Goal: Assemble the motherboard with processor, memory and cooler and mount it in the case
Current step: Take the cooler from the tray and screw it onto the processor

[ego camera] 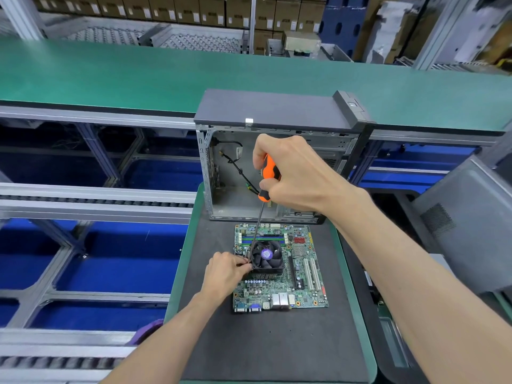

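Directly below my head camera, a green motherboard (279, 268) lies flat on a dark mat (266, 342) that covers a small green-edged table (177, 281). A black cooler (267, 257) with a round fan sits on the board, left of its centre. Behind the cooler, at the board's far edge, I see blue and green memory slots (267, 239); whether modules sit in them I cannot tell.

My right hand (293, 173) is clenched around the orange and black handle of a screwdriver (264, 192). Its thin metal shaft slants down and to the left, ending at the cooler's near-left corner. My left hand (225, 274) rests on the board's left edge, its fingertips (246, 266) pinching the lower end of the shaft right beside the cooler.

Just beyond the board an open grey computer case (277, 151) stands upright on the mat, its open side facing me. A black cable (239, 170) hangs loose inside it. Behind the case a long green conveyor belt (138, 76) runs across the view. Cardboard boxes (166, 8) line the shelves at the far back.
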Tool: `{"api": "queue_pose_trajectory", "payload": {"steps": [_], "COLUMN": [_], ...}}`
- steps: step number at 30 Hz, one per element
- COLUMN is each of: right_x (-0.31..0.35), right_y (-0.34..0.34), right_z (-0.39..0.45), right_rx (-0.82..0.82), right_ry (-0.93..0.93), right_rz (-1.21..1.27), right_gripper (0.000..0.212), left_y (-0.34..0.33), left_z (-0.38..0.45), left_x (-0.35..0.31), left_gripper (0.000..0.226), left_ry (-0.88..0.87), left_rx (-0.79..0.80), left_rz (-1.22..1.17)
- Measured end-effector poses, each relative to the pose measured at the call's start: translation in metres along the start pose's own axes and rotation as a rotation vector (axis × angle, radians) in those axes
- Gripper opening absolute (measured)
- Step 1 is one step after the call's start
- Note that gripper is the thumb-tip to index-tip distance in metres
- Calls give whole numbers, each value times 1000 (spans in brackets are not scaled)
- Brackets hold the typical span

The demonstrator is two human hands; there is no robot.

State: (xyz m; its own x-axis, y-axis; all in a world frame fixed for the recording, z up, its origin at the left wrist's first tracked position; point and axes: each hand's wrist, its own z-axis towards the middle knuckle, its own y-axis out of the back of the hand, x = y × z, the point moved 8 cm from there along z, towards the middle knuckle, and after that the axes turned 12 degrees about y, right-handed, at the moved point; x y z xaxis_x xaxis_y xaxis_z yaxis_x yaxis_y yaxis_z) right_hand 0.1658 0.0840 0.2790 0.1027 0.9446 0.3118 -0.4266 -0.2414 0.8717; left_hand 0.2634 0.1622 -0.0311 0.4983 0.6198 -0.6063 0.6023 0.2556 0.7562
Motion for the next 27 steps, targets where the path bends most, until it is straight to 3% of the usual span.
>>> {"api": "queue_pose_trajectory", "payload": {"steps": [7,12,18,20,23,27], "right_x": [0,1,11,12,18,21], "right_y": [-3,-3,-9,-12,-6,-11], "right_z": [1,9,17,19,20,22], "right_rx": [38,88,217,188,149,282], "right_ry": [-13,-40,20,16,35,38], "right_rz": [-25,-362,-129,-262,-472,-158], "right_gripper": [24,17,16,15,31,20], "left_y": [-3,-1,-3,-3,-3,-4], "left_z": [0,-2,1,1,-2,-2], "left_x": [0,0,3,4,3,4], "left_gripper": [13,14,13,13,11,6], "left_ry": [-16,-41,-34,-35,-36,-28], "left_rx": [34,45,50,53,61,77], "left_rz": [-44,-77,-84,-93,-95,-107]}}
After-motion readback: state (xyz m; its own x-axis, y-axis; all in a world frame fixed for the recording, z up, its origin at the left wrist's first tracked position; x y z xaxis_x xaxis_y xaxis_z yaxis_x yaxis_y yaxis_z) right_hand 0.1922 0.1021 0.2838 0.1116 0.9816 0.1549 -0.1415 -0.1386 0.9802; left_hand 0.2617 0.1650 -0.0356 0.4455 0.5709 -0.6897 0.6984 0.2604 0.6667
